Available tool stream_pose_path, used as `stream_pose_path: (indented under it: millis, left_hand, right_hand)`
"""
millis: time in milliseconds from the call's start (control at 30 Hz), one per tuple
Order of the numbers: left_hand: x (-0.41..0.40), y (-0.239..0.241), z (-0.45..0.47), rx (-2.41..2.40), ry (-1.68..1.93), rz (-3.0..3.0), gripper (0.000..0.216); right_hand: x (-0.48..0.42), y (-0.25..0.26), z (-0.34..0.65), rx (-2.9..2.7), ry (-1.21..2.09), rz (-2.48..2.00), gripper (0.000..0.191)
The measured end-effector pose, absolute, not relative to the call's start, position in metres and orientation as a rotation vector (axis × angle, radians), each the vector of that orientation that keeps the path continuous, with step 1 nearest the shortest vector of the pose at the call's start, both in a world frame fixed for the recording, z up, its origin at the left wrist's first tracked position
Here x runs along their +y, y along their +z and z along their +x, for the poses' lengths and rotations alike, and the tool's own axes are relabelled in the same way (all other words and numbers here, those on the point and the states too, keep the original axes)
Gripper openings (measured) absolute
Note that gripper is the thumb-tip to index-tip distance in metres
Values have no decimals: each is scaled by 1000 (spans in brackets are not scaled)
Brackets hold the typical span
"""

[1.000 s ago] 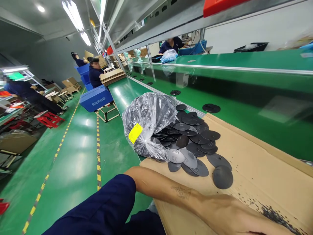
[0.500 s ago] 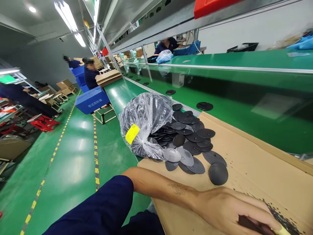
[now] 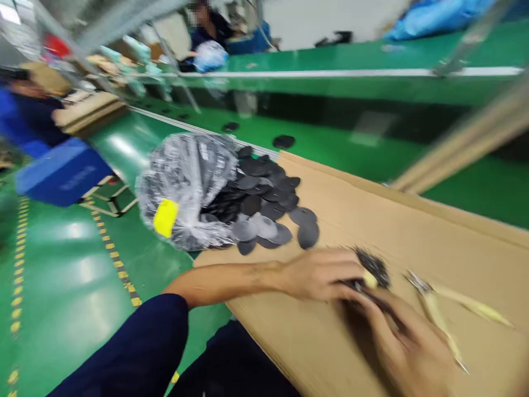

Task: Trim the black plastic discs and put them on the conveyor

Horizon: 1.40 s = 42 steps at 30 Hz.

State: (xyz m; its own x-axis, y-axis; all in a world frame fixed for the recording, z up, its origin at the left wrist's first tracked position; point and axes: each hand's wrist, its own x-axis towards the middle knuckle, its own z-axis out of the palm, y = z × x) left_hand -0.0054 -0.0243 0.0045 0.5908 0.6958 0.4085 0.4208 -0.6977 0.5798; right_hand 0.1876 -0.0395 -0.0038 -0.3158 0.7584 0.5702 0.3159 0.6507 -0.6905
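A: Entry, left hand (image 3: 326,273)?
B: It is over the cardboard sheet (image 3: 413,220), near the sheet's front edge, with fingers closed on a dark piece (image 3: 354,285). Blur hides detail.
A: And the right hand (image 3: 409,342)?
B: Just beside it, fingertips at the same piece. Its grip cannot be told. Yellow-handled cutters (image 3: 438,309) show at its far side.
A: The discs (image 3: 264,204)?
B: Heaped at the sheet's far left corner, against a plastic bag (image 3: 185,187).

Blue plastic crate (image 3: 61,171): white print on its side, smeared beyond reading.
Yellow label (image 3: 166,217) on the clear plastic bag (image 3: 185,176): no legible writing.
Grey round plastic discs (image 3: 264,226): any marks too blurred to read.
Legible text: none.
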Motion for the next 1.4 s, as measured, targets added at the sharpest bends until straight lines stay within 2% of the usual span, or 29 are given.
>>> stream_pose_path:
  millis: [100,233,700,900,1033,1167,1300,1400]
  left_hand:
    - [-29,3,-7,829,1183,2342,36]
    - [-31,7,-8,812,1302,2324,30]
    - [-40,6,0,845,1424,2193,18]
    - [-38,11,-4,820,1335,2142,38]
    - [-38,10,-4,855,1363,2230,23]
    - [-42,8,-2,947,1362,2316,20]
    - [-48,12,-4,969,1295,2227,27]
    - [-47,16,-8,854,1213,2018,49]
  right_hand:
    - [-55,-1,195,-1908,590,-948,13]
    - [-57,0,190,-1851,672,-924,12]
    - [-58,5,190,-1788,736,-858,11]
    - [-58,7,192,-1778,732,-888,8]
    - [-54,8,194,-1802,739,-887,12]
    - [-50,10,195,-1756,608,-841,19]
    - [-49,13,195,-1780,573,-825,14]
    - [-50,14,197,-1796,577,-841,13]
